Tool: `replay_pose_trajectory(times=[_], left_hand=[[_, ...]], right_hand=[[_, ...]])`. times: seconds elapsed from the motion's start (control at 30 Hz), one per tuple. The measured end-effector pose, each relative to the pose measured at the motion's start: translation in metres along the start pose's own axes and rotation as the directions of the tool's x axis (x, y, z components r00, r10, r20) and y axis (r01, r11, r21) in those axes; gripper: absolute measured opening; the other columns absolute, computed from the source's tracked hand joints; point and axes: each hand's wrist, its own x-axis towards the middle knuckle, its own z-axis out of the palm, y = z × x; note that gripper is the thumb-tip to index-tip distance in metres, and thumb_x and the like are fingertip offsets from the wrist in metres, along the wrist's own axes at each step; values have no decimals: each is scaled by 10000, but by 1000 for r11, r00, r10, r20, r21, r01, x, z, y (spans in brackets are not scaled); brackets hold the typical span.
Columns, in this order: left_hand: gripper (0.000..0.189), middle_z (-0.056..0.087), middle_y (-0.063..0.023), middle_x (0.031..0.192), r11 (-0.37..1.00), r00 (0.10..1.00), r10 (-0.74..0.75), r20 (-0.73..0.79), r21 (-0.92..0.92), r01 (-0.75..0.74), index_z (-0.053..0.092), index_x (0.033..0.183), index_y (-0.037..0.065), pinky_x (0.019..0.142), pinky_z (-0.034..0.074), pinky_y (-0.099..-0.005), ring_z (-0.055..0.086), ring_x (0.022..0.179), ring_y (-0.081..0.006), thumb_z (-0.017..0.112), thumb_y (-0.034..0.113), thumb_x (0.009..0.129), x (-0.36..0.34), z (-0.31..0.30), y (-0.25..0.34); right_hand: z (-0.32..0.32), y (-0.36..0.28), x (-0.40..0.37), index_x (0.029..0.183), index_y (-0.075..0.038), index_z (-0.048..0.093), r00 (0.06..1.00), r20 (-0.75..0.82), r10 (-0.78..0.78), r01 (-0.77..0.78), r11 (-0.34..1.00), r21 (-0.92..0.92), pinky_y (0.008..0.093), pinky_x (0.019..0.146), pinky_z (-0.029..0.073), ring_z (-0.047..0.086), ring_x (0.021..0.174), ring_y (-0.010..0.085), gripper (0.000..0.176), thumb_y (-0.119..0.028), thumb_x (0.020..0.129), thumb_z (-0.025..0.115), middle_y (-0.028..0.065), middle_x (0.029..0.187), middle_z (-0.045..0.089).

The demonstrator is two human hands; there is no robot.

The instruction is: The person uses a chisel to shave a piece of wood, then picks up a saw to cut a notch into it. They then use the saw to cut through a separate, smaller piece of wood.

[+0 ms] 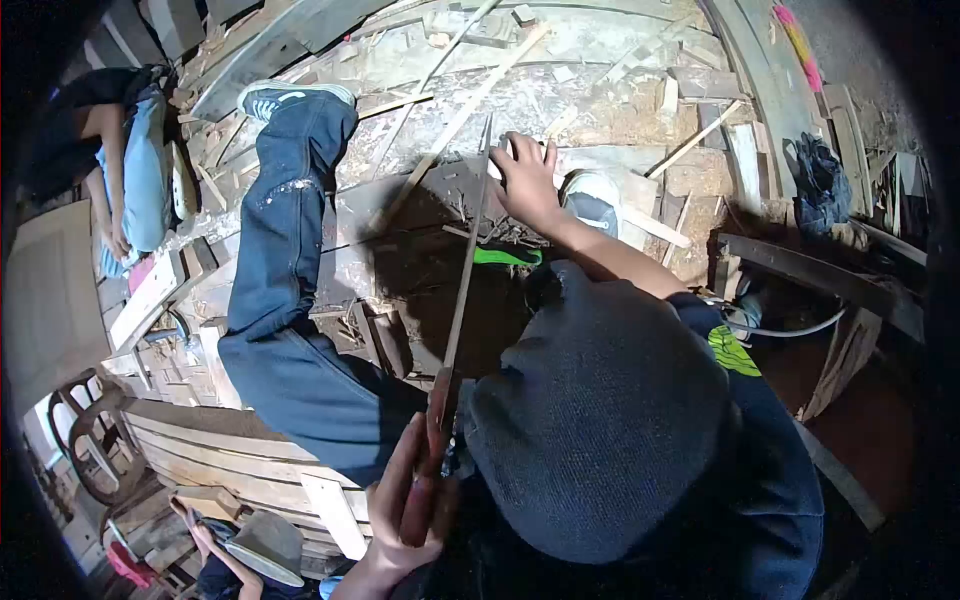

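Observation:
My left hand (407, 510) is wrapped round the red-brown handle (437, 410) of a long tool. Its narrow metal blade (467, 270) extends up the view to a pointed end, seen almost edge-on. Beside the far part of the blade is my right hand (527, 182), its fingers bent towards a small pale thing, too small to name. A bright green object (507, 257) lies on the dark ground below that hand. A large, rounded, dark cloth-covered shape (610, 410) hides much of the lower right.
Wood strips and scraps (480, 100) litter the floor. A dark-trousered leg (280, 230) stretches up the left; another shoe (592, 205) is near my right hand. Slatted boards (220, 440) lie lower left. Other people are at the upper left (110, 150) and bottom left (235, 560).

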Motion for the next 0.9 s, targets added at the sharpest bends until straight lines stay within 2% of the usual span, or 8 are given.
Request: replay_pose_trajectory(times=[0.13, 0.4, 0.5, 0.63, 0.67, 0.7, 0.77, 0.9], left_hand=[[684, 507, -274, 1367, 987, 986, 156, -59, -33, -158, 339, 1419, -110, 984, 438, -324, 579, 1211, -292, 606, -27, 794, 1, 7, -15], [650, 473, -228, 1402, 956, 987, 18, -161, -285, -64, 300, 1451, -85, 1101, 298, -328, 446, 1315, -243, 562, -25, 859, 10, -3, 13], [674, 443, -220, 1441, 967, 982, -106, -159, -247, 65, 324, 1447, -79, 1096, 330, -360, 445, 1323, -263, 588, 97, 853, 8, -12, 16], [679, 462, -253, 1413, 998, 999, -43, -14, -37, 43, 316, 1444, -85, 1055, 368, -316, 520, 1263, -252, 613, -1, 839, 1, -13, 7], [679, 504, -276, 1365, 913, 999, -48, -8, -405, 41, 323, 1438, -81, 995, 437, -315, 598, 1184, -289, 617, -16, 831, 0, -10, 5], [679, 504, -276, 1365, 914, 998, -63, -21, -402, 49, 323, 1438, -81, 995, 437, -315, 598, 1184, -289, 617, -16, 831, 0, -7, 6], [684, 558, -275, 1295, 967, 987, 158, 15, 199, -157, 327, 1434, -77, 923, 478, -301, 647, 1108, -303, 628, -17, 822, 6, -2, 8], [668, 600, -250, 1244, 1000, 1000, 19, 6, 25, -19, 354, 1424, -66, 868, 486, -278, 655, 1093, -286, 636, -22, 820, 7, -6, 12]], right_hand=[[-4, -1, 1, 1185, -128, 594, 999, 50, 14, -16, 999, 46, 676, 1079, 158, 365, 1295, 365, 418, -329, 829, 686, 190, 1306, 433], [-1, 0, -1, 1204, -122, 586, 1000, 20, -1, 1, 1000, 6, 687, 1077, 158, 379, 1302, 356, 431, -347, 842, 653, 182, 1346, 435], [-1, -1, -1, 1209, -126, 583, 1000, 7, 5, -5, 1000, 11, 680, 1081, 153, 377, 1301, 351, 430, -345, 845, 653, 182, 1348, 434], [-1, 1, -1, 1201, -129, 587, 1000, 7, -8, 8, 1000, 22, 661, 1084, 162, 383, 1294, 345, 426, -338, 839, 671, 181, 1347, 432], [-3, 2, -1, 1195, -128, 591, 1000, 14, -15, 15, 1000, -1, 646, 1079, 178, 394, 1285, 339, 425, -338, 836, 679, 178, 1337, 438], [-4, -1, 0, 1179, -125, 594, 1000, 9, -11, 11, 999, -46, 641, 1074, 186, 404, 1274, 334, 421, -325, 823, 692, 174, 1320, 450], [-7, -2, -1, 1166, -118, 596, 1000, -5, -13, 13, 1000, 10, 651, 1077, 178, 402, 1278, 337, 420, -307, 807, 704, 177, 1322, 454], [-2, 1, -1, 1144, -99, 600, 999, -25, -20, 20, 1000, -10, 663, 1080, 169, 410, 1270, 356, 409, -320, 811, 687, 190, 1326, 455]])
